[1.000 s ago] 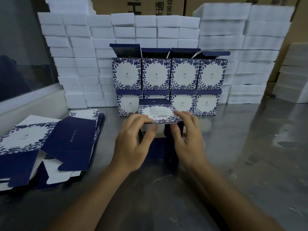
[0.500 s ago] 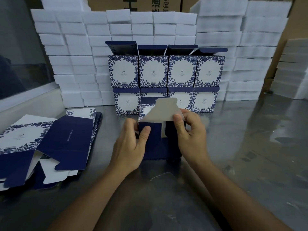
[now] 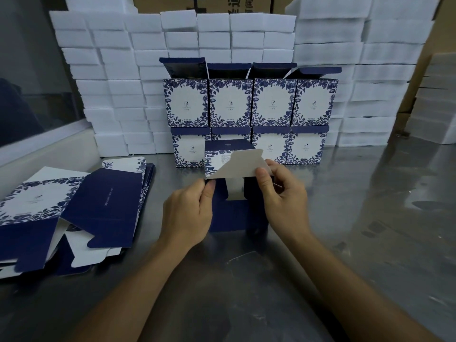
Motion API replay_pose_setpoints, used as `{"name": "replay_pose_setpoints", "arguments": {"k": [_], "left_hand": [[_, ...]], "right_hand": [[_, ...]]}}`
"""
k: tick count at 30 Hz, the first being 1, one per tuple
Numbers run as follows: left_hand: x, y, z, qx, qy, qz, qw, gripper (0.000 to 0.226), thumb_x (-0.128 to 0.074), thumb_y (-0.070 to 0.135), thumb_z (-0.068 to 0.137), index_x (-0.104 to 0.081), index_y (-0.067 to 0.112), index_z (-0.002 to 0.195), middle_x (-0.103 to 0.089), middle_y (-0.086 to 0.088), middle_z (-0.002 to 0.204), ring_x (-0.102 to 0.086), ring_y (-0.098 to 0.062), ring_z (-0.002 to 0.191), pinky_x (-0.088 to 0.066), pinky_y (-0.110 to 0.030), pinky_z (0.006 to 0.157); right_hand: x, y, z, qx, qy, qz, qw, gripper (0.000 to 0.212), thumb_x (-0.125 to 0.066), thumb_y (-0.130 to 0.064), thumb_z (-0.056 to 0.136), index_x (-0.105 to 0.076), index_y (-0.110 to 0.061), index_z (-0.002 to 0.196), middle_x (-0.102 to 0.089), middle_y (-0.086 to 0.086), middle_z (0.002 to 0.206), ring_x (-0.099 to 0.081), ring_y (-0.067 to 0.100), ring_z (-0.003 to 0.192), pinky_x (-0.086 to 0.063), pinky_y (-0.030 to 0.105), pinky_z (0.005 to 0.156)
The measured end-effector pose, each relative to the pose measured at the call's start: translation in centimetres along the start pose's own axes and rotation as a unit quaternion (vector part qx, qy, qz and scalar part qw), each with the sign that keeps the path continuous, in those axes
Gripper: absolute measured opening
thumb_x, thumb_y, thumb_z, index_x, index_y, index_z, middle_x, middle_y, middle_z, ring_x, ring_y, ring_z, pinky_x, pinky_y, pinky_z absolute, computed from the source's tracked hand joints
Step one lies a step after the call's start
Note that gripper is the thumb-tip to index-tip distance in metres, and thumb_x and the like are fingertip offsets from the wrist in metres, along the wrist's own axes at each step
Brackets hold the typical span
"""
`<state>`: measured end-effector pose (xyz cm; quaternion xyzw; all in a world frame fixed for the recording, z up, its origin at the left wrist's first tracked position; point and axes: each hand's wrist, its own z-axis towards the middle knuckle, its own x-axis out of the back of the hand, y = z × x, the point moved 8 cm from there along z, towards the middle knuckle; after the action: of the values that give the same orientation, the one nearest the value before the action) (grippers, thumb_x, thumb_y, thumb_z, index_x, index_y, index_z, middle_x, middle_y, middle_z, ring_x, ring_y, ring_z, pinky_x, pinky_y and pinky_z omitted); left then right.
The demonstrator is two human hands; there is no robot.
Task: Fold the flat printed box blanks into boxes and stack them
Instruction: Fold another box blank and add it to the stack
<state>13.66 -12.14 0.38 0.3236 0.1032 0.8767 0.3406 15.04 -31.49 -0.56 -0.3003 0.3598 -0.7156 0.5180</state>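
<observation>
Flap (image 3: 240,164) pinched between fingers (image 3: 265,178), both hands

Your tabletop (image 3: 370,218) is brushed metal, smooth with a dull sheen and faint reflections. The box blanks (image 3: 98,206) are matt printed card, grey-white inside. Far behind, the white blocks (image 3: 118,70) look like soft, grainy foam.

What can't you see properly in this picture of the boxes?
- Head view: the box being folded is partly covered by the left hand and right hand.
- Its raised grey flap hides part of the lower row of folded boxes.
- Small print on the boxes is too tiny to read.
- The flat blanks run off the left edge.
</observation>
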Motion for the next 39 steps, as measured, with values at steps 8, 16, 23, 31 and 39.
{"name": "replay_pose_setpoints", "arguments": {"k": [8,16,23,31,39], "left_hand": [[-3.0,-2.4,-1.2,0.053,-0.129,0.035,0.990,0.051,-0.049,0.051,0.094,-0.033,0.024,0.054,-0.038,0.008,0.046,-0.040,-0.009,0.046,-0.023,-0.028,0.047],[-3.2,-2.4,-0.9,0.062,-0.146,0.075,0.985,0.056,-0.048,0.047,0.097,-0.034,0.021,0.050,-0.037,0.005,0.047,-0.051,-0.028,0.054,-0.034,-0.034,0.051],[-4.6,-2.9,-1.4,0.023,-0.225,0.087,0.970,0.056,-0.061,0.038,0.094,-0.042,0.014,0.047,-0.050,-0.003,0.061,-0.048,-0.017,0.054,-0.035,-0.030,0.055],[-4.6,-3.0,-1.5,0.022,-0.211,0.089,0.973,0.055,-0.060,0.034,0.095,-0.041,0.015,0.047,-0.041,0.005,0.065,-0.042,-0.012,0.056,-0.031,-0.028,0.058],[-3.2,-3.1,-1.4,0.094,-0.138,-0.032,0.985,0.051,-0.040,0.071,0.084,-0.052,0.022,0.092,-0.054,0.008,0.097,-0.057,-0.012,0.084,-0.048,-0.036,0.072]], "right_hand": [[-0.1,-0.1,0.1,0.008,-0.017,-0.004,1.000,0.015,-0.055,-0.030,0.102,-0.067,-0.028,0.093,-0.071,-0.005,0.092,-0.068,0.017,0.089,-0.056,0.042,0.077],[-0.2,-0.1,0.0,0.011,-0.023,-0.016,1.000,0.015,-0.053,-0.034,0.103,-0.066,-0.028,0.097,-0.069,-0.009,0.096,-0.065,0.008,0.093,-0.054,0.031,0.073],[0.2,0.1,0.1,0.006,-0.005,-0.010,1.000,0.013,-0.053,-0.034,0.103,-0.062,-0.035,0.093,-0.067,-0.014,0.089,-0.062,0.001,0.084,-0.049,0.025,0.070],[0.1,-0.1,0.1,0.008,-0.007,-0.019,1.000,0.013,-0.052,-0.037,0.102,-0.061,-0.036,0.093,-0.067,-0.013,0.095,-0.062,0.005,0.090,-0.052,0.031,0.074],[0.3,0.3,0.1,-0.033,-0.002,0.041,0.999,0.043,-0.035,-0.053,0.102,-0.071,-0.028,0.101,-0.066,-0.018,0.094,-0.059,-0.002,0.089,-0.046,0.016,0.076]]}}
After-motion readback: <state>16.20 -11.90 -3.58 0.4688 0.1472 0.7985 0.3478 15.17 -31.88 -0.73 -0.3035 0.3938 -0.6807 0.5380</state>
